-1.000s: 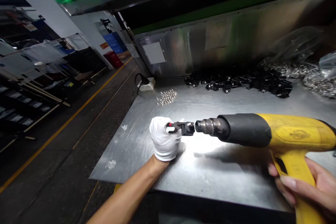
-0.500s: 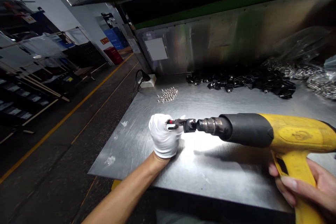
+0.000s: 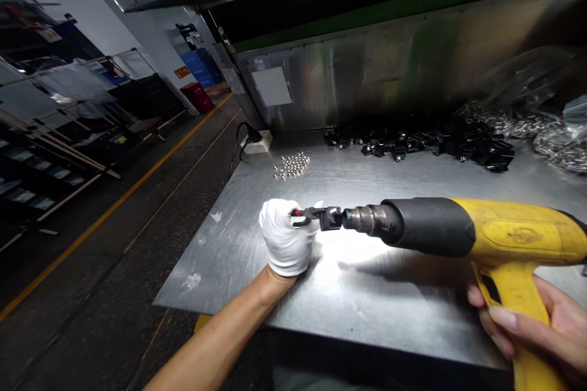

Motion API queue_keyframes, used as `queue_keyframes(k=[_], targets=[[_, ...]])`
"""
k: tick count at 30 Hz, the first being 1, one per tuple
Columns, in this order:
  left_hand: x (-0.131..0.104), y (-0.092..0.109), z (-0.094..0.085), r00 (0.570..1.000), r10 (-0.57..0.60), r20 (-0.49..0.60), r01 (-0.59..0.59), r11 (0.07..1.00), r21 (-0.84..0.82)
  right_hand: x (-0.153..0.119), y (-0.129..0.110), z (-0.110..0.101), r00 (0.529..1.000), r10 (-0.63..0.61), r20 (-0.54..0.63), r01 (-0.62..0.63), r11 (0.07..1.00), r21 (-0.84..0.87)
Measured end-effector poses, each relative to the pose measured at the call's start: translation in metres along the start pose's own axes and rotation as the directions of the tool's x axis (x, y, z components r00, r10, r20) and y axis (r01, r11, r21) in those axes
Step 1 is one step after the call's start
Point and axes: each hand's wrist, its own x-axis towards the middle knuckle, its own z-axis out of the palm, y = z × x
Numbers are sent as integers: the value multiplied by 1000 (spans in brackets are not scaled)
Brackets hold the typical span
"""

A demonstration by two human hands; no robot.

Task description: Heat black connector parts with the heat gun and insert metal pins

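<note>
In a white glove, my left hand (image 3: 285, 238) is closed around a pair of pliers (image 3: 310, 214) with dark jaws and a bit of red on the handle. The jaws hold a small black part (image 3: 330, 220) with a shiny metal piece on its upper side. Bare fingers of my right hand (image 3: 527, 324) wrap the handle of a yellow heat gun (image 3: 518, 232). Its stepped metal nozzle (image 3: 369, 220) points left, right beside the black part; whether they touch I cannot tell. My left palm and most of the pliers' handles are hidden.
Small metal pieces (image 3: 292, 165) stand grouped on the steel table (image 3: 238, 256). Behind lie a heap of black parts (image 3: 481, 145) and plastic bags of metal pieces (image 3: 564, 140). A white power strip (image 3: 259, 142) with a plugged-in cable sits at the back left. A steel panel (image 3: 389, 79) rises behind.
Almost nothing differs. The heat gun and my right hand sit very slightly further left in view; my left hand keeps the black part at the nozzle.
</note>
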Motion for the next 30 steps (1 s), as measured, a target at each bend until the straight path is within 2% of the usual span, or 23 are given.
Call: queue_keyframes(k=[22,30], targets=[[-1,0,1,1000,-8,24,7,1000,25,1,7,-1,999,14,-38,-13,1000,18],[-2,0,1,998,-20,56,18,999,34,1,3,1,1000,-2,-19,3,1000,28]])
